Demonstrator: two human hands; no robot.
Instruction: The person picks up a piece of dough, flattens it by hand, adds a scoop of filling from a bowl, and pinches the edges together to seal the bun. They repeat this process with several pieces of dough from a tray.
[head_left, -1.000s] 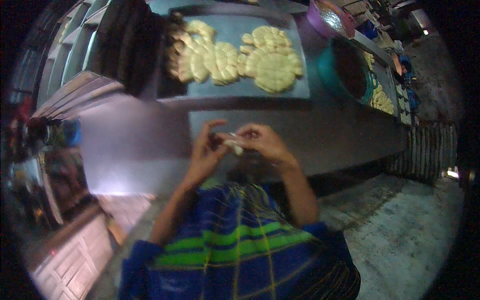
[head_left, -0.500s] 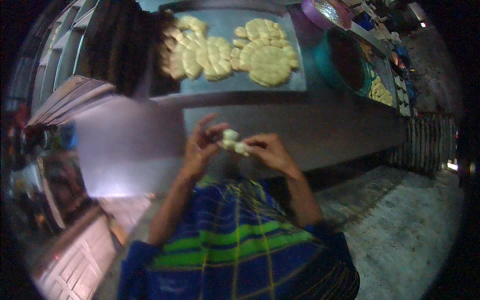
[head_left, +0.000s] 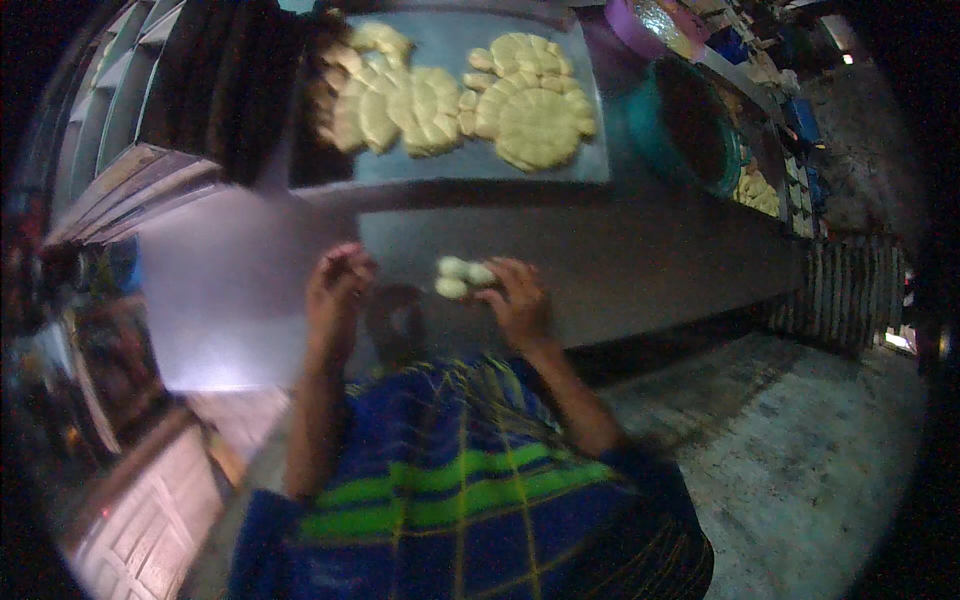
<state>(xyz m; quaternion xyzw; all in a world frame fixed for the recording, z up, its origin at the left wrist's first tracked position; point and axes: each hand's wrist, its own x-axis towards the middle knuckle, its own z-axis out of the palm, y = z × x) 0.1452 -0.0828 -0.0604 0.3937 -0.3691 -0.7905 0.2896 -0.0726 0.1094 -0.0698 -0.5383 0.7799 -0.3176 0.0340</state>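
- Two small pale dough pieces (head_left: 462,277) sit at the fingertips of your right hand (head_left: 515,300), which pinches them just above the near edge of the bench (head_left: 640,260).
- Your left hand (head_left: 338,292) is apart from the dough, fingers curled together; whether it grips anything, you cannot tell.
- Farther back, a metal tray (head_left: 590,120) carries flat shaped dough rounds (head_left: 540,115).
- A teal bowl (head_left: 650,125) stands to the tray's right.
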